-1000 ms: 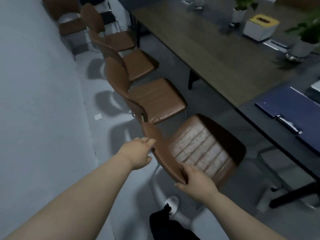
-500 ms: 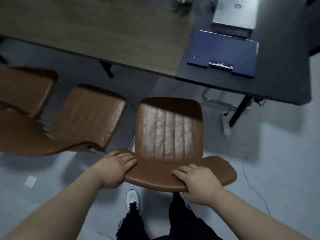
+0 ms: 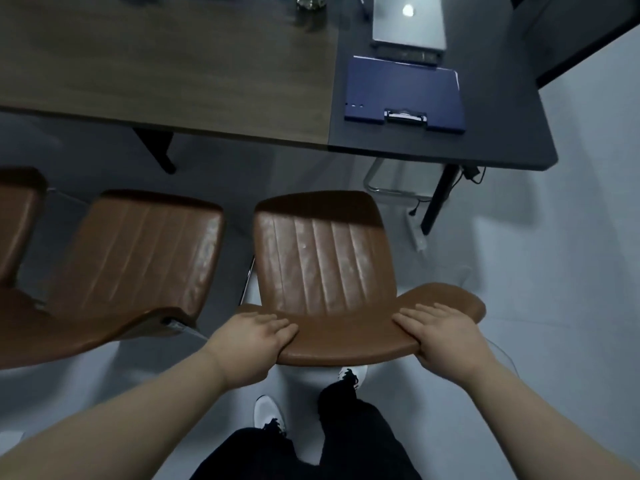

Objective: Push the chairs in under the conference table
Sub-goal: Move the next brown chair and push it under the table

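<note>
Both hands (image 3: 254,344) gripping brown chair (image 3: 325,268) backrest, conference table (image 3: 166,71) ahead

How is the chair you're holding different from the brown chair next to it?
Both hands, left and right, rest on the held chair's backrest; nobody touches the next chair. The held chair faces the table's dark end, the next chair its wooden part. Both are brown, ribbed, and not yet under the table.

1. Both forearms are bare, with no sleeves, watch or rings visible on the left hand (image 3: 254,341) or the right hand (image 3: 441,332).
2. The black trousers (image 3: 311,452) hang loose.
3. The white sneakers (image 3: 268,412) have dark laces.
</note>
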